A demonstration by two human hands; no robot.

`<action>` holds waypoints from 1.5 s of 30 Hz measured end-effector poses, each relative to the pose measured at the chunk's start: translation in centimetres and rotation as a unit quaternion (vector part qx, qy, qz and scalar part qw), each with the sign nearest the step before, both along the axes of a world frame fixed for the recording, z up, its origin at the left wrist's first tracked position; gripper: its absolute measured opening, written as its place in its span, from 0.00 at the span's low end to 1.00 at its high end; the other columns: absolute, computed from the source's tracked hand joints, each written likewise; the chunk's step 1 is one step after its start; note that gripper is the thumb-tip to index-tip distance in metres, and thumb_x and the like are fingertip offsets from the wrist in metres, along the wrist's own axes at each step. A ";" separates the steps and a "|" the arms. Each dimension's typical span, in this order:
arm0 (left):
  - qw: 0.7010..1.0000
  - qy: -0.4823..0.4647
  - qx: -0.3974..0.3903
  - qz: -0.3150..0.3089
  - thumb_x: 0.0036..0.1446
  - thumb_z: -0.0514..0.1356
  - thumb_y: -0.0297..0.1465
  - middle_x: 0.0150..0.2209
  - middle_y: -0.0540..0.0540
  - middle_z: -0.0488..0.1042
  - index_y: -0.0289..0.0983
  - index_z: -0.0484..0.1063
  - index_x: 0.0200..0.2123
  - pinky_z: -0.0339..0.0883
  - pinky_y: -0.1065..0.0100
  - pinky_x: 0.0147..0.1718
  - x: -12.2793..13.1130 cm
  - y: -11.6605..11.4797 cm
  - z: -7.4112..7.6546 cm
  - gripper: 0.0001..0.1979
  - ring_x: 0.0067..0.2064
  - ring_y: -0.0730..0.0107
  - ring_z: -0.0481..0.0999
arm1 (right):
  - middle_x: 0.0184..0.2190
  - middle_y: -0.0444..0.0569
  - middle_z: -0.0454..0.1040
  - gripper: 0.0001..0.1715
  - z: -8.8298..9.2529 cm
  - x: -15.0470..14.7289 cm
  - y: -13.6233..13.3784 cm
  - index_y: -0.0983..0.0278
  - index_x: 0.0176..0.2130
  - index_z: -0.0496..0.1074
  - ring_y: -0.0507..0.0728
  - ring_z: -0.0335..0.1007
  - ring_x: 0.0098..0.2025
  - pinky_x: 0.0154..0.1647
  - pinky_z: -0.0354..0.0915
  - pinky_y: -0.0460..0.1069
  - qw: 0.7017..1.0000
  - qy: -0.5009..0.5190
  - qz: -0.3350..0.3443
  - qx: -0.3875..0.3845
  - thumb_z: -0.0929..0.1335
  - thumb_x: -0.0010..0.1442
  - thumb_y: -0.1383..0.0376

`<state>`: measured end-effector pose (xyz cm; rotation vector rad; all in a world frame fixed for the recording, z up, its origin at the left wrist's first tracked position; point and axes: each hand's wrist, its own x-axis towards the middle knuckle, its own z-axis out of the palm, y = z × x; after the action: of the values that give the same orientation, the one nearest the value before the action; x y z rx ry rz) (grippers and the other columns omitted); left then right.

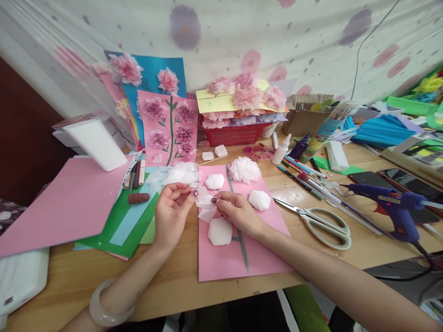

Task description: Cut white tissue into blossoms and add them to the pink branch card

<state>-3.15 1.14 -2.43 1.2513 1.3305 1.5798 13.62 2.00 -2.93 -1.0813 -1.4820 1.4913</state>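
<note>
My left hand [175, 210] and my right hand [238, 210] pinch thin white tissue paper [203, 198] between them, above the left part of a pink sheet [221, 267]. That sheet bears a dark green painted stem [243, 251], a fluffy white paper flower [245, 169] at the top, and flat white tissue stacks: one [214, 181] at upper left, one [259, 200] right of my right hand, one [220, 232] below my fingers. Loose white tissue [182, 173] lies just behind my left hand.
Scissors [325, 226], pens [301, 182], a white glue bottle [281, 150] and a blue glue gun [391, 203] lie to the right. Coloured sheets [72, 203] cover the left. Behind stand a pink flower picture [152, 133] and a red basket [235, 135].
</note>
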 end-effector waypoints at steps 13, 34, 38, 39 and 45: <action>0.993 0.064 0.007 0.095 0.47 0.63 0.32 0.36 0.42 0.75 0.37 0.64 0.35 0.72 0.58 0.41 -4.4 6.2 -1.1 0.12 0.39 0.62 0.78 | 0.16 0.37 0.56 0.16 0.1 -0.2 0.3 0.63 0.24 0.61 0.46 0.49 0.17 0.16 0.45 0.43 0.997 0.001 -0.035 -0.062 0.65 0.55 0.56; 0.916 0.363 0.165 -0.040 0.56 0.59 0.29 0.35 0.50 0.79 0.42 0.70 0.30 0.52 0.48 0.57 -0.2 -0.8 0.6 0.03 0.47 0.61 0.76 | 0.17 0.38 0.56 0.17 1.0 0.5 -0.4 0.64 0.29 0.68 0.47 0.48 0.18 0.19 0.47 0.45 0.995 0.094 0.019 -0.034 0.62 0.60 0.55; 0.922 0.349 0.163 -0.051 0.55 0.60 0.29 0.35 0.51 0.80 0.41 0.67 0.29 0.53 0.48 0.56 -0.2 -0.7 0.5 0.04 0.47 0.61 0.76 | 0.17 0.37 0.56 0.14 1.0 0.4 -0.4 0.64 0.32 0.70 0.47 0.48 0.18 0.20 0.46 0.45 0.997 0.075 0.022 -0.022 0.66 0.57 0.56; 0.921 0.348 0.166 -0.052 0.55 0.60 0.29 0.35 0.51 0.80 0.41 0.67 0.28 0.52 0.48 0.56 -0.2 -0.6 0.5 0.05 0.47 0.61 0.76 | 0.17 0.37 0.56 0.13 1.0 0.4 -0.4 0.64 0.32 0.70 0.47 0.48 0.19 0.20 0.46 0.45 0.997 0.074 0.021 -0.021 0.67 0.56 0.56; 0.918 0.353 0.170 -0.063 0.54 0.61 0.27 0.35 0.52 0.80 0.41 0.66 0.28 0.50 0.47 0.58 -0.4 -0.6 0.2 0.06 0.46 0.62 0.77 | 0.17 0.37 0.57 0.10 0.9 0.3 -0.4 0.64 0.30 0.69 0.47 0.49 0.19 0.21 0.49 0.44 0.997 0.074 0.014 -0.013 0.67 0.55 0.59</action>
<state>-3.51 0.54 -2.22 2.2246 1.3701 1.3456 13.96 1.57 -1.98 -0.9475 -1.3844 1.5798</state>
